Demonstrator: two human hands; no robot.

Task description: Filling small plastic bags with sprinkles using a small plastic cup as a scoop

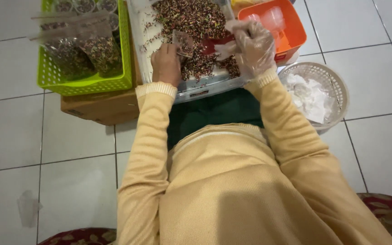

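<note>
Floor: glossy pale square tiles (10, 131) with thin dark grout lines; a patterned red cushion (382, 208) shows at the lower edge.
Tray: a shallow white rectangular plastic tray (139, 27), heaped with a grainy mix (191, 18) of small dark red, brown and green bits.
Left hand: the bare left hand (165, 63) rests on the tray's near part, its fingers closed on a small clear pouch (183, 43) that stands over the mix and looks partly filled.
Right hand: the right hand (250, 45), in a crinkled see-through plastic glove, is closed around a red scoop (212, 45) whose bowl lies just beside the pouch's mouth.
Sleeves: soft knitted yellow-beige, with ribbed cuffs.
Green basket: a lime slotted plastic basket (51, 77) to the left, on a brown cardboard box (100, 109), holds filled clear bags (87, 50) of the same mix.
Orange tub: a smooth orange container (296, 27) to the right holds clear plastic pieces.
White basket: a round lattice basket (336, 86) near the right elbow holds crumpled white sheets.
</note>
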